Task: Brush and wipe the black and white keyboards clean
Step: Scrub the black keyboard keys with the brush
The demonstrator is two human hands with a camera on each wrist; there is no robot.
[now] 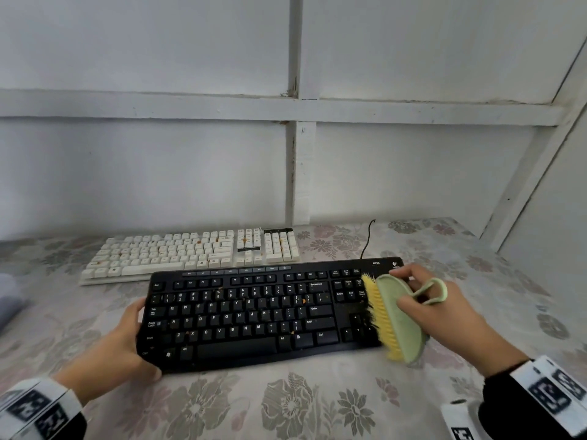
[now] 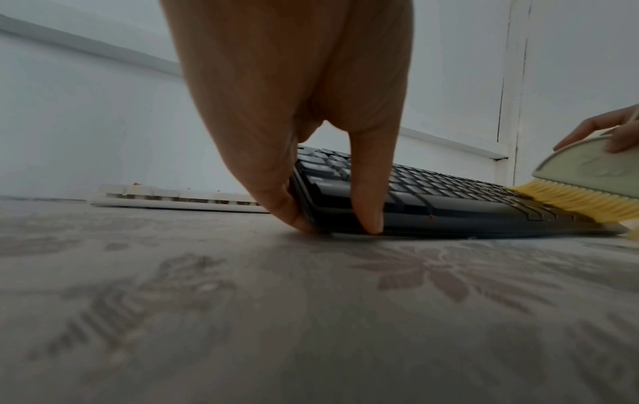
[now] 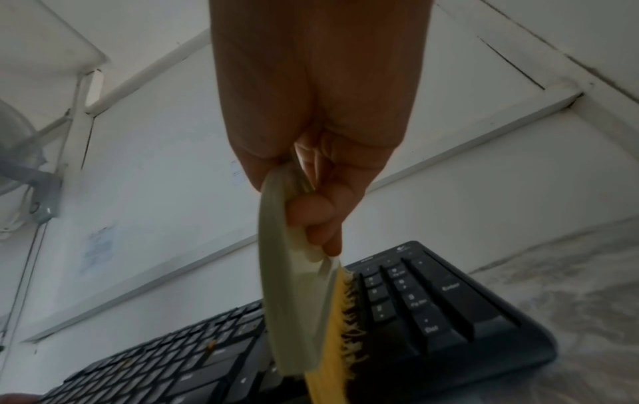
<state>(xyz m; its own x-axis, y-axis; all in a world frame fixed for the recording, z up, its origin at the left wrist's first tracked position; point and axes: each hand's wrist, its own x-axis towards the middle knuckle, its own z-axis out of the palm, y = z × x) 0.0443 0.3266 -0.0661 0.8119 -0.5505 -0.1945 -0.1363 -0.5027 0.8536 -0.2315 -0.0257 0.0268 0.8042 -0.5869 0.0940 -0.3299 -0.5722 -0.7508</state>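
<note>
The black keyboard (image 1: 254, 312) lies in front of me on the floral cloth, with a few orange crumbs among its keys. My left hand (image 1: 136, 339) holds its left end, thumb at the front corner and fingers along the side edge (image 2: 333, 222). My right hand (image 1: 400, 287) grips a pale green brush (image 1: 400, 319) by its back and loop handle. Its yellow bristles (image 1: 381, 315) press on the keys just left of the number pad (image 3: 415, 303). The white keyboard (image 1: 190, 249) sits behind, flecked with orange crumbs.
A black cable (image 1: 367, 239) runs from the black keyboard toward the white panelled wall (image 1: 286, 169) close behind. The floral tablecloth (image 1: 317, 401) covers the table. A grey-blue object (image 1: 9, 296) shows at the left edge. The wall angles in on the right.
</note>
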